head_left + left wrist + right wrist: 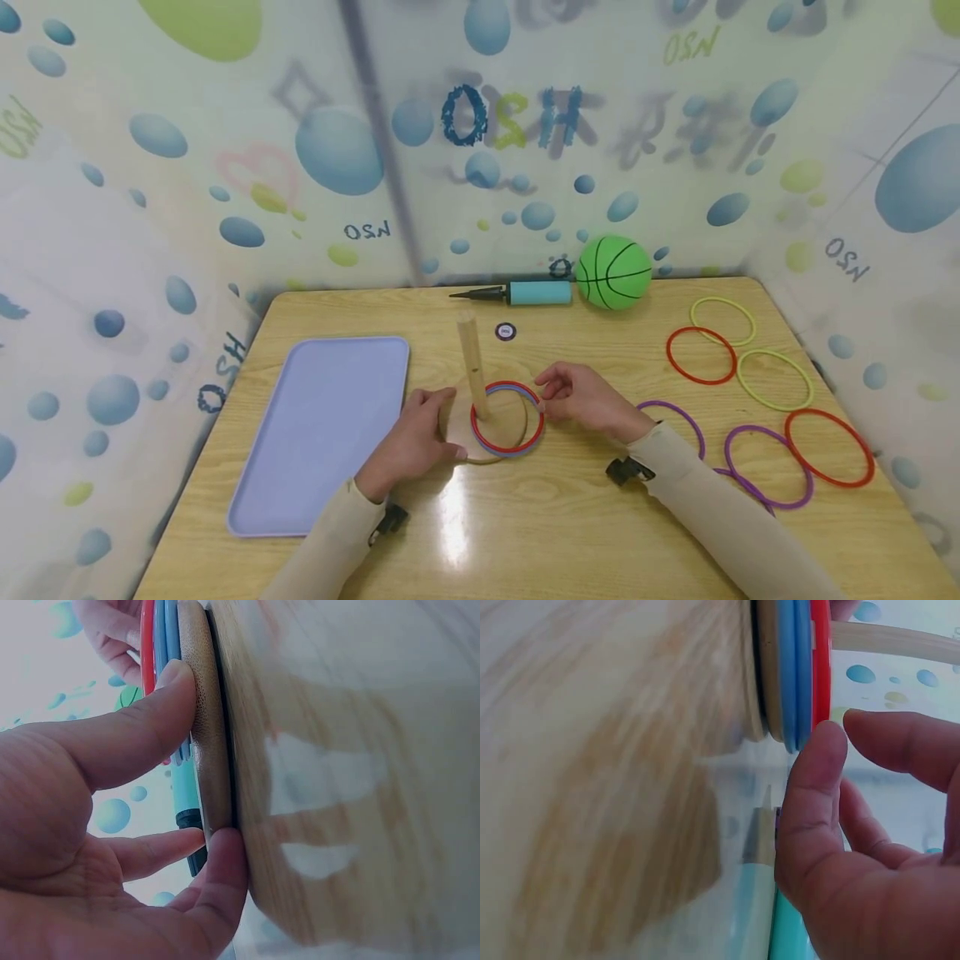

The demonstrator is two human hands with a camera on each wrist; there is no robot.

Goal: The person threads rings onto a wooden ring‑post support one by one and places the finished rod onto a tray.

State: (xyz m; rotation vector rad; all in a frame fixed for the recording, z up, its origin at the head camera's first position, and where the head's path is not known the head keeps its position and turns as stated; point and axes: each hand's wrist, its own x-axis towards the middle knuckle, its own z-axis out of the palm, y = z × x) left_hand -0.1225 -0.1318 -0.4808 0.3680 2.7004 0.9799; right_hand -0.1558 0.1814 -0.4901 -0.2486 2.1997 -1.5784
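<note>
A wooden stand, its upright post [472, 367] rising from a round base [457, 425], sits on the table in front of me. My left hand [415, 440] grips the left edge of that base, thumb and fingers spread along its rim. Around the post lie a red ring [821, 667] and, beneath it, blue rings [793, 675], stacked on the base and shifted to its right. At the right side of the stack is my right hand [588, 400], thumb tip at the red ring's edge and index finger apart from it.
Left of the stand is a lavender tray [330, 433]. Behind are an air pump [540, 292], a green ball [613, 272] and a small dark disc [506, 332]. Several loose rings lie at right, including a purple ring [783, 507] and a yellow-green ring [768, 351].
</note>
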